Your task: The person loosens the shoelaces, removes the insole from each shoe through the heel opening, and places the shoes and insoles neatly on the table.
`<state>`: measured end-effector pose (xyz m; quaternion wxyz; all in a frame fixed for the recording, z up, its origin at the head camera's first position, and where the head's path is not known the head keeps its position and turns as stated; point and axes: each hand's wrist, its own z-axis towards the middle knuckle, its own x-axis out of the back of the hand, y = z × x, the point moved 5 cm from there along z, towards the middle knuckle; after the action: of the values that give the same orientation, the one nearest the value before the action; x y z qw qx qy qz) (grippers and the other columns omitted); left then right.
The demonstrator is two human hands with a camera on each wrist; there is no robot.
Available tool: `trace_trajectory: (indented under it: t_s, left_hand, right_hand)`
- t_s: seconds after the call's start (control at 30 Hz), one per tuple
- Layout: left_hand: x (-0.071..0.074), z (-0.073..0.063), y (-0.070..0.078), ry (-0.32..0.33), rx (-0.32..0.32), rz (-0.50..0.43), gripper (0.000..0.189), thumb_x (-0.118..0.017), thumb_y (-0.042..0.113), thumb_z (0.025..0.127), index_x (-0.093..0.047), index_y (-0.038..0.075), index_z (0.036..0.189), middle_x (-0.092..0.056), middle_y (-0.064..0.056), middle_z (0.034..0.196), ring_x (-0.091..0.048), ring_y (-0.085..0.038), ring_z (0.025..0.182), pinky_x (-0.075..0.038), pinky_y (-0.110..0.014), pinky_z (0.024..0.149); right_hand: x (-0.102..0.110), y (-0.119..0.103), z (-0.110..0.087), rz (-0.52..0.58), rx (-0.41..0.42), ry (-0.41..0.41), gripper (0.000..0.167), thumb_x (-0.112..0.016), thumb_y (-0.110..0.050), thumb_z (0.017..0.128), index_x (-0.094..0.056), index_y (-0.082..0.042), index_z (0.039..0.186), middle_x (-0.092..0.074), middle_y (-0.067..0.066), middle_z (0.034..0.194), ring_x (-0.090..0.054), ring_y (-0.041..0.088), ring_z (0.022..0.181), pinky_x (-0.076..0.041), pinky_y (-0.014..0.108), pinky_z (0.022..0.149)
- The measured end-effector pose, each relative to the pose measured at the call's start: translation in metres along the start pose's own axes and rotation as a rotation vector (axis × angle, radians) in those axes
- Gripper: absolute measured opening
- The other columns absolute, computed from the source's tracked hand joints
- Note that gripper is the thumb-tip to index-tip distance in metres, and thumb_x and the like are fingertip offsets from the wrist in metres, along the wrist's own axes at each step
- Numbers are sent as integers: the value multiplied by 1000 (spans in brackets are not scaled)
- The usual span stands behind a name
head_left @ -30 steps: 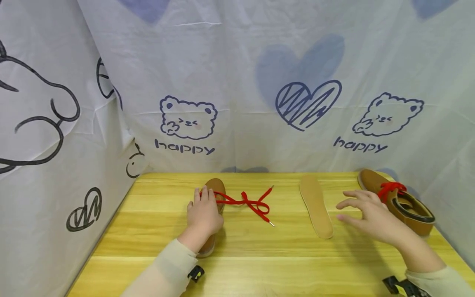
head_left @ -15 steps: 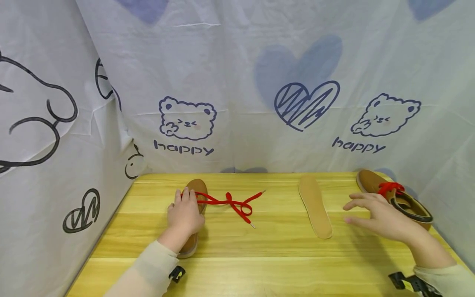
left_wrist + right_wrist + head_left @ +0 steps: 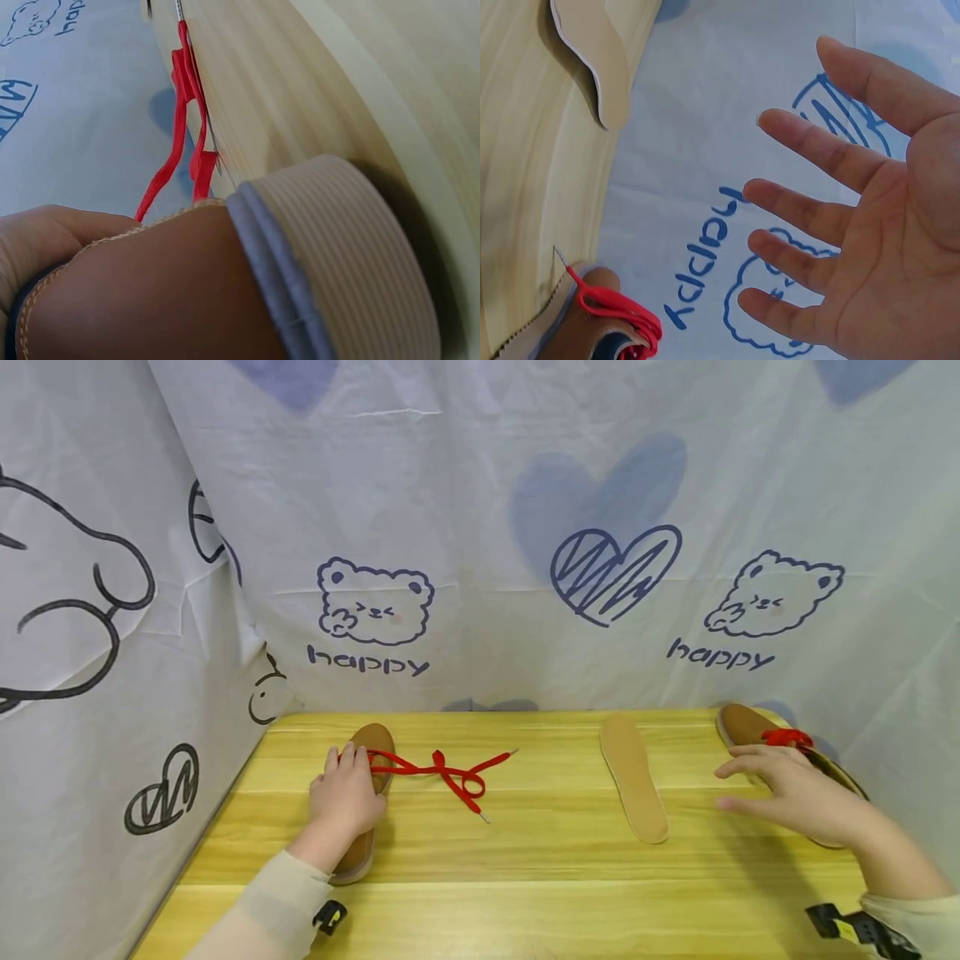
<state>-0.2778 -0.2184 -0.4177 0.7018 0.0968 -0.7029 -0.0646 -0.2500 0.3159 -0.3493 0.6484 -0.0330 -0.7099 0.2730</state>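
My left hand [image 3: 345,797] grips a brown shoe [image 3: 372,737] from above, at the left of the table. Most of the shoe's middle is hidden beneath that hand. In the left wrist view, the heel of the shoe [image 3: 157,285] shows its pale ribbed sole, with part of the hand at its collar. A loose red shoelace [image 3: 427,769] trails rightward from the shoe. My right hand [image 3: 810,802], fingers spread and holding nothing, hovers over the table. Partly behind it lies a second brown shoe [image 3: 742,724] with its red lace bunched up. The right wrist view shows the bare palm [image 3: 900,225].
A tan insole [image 3: 633,777] lies flat between the two hands. The wooden table [image 3: 525,910] ends at a white printed cloth [image 3: 480,527] behind, and the cloth also hangs at the left side.
My left hand has slid the shoe leftward over the table, with its lace trailing. The right hand has shifted right, away from the insole and further in front of the second shoe.
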Motion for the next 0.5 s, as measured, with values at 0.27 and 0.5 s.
trace_trajectory:
  t_s: [0.27, 0.5]
  left_hand:
    - [3, -1, -18, 3, 7, -9, 80, -69, 21, 86, -33, -12, 149, -28, -33, 155, -18, -51, 144, -31, -71, 105]
    - [5, 0, -30, -4, 2, -8, 81, -69, 22, 86, -32, -12, 150, -27, -34, 155, -17, -51, 144, -31, -72, 104]
  right_hand:
    - [14, 14, -2, -37, 42, 55, 41, -81, -35, 84, -72, -12, 116, -54, 32, 135, -40, 54, 124, -30, 68, 96]
    - [25, 26, -2, -70, 67, 59, 42, -84, -32, 82, -71, -13, 117, -55, 31, 132, -46, 55, 121, -40, 69, 90]
